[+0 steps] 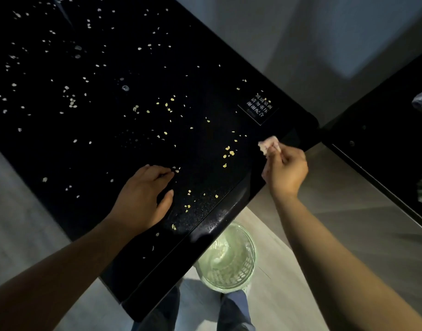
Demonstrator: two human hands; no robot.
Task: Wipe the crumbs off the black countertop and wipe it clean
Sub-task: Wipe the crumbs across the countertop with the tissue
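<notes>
The black countertop (114,130) fills the upper left and is strewn with several pale crumbs (168,107) and water droplets. My left hand (143,199) rests flat on the counter near its front edge, fingers spread, fingertips next to a few crumbs. My right hand (286,170) hovers at the counter's right front corner and grips a small crumpled pinkish cloth (268,144), which sticks out above the fingers and sits at the counter surface.
A pale green plastic bin (229,259) stands on the floor just below the counter's front edge, above my legs. A small sign with white characters (259,107) lies near the right corner. A second dark counter (384,130) begins at the right.
</notes>
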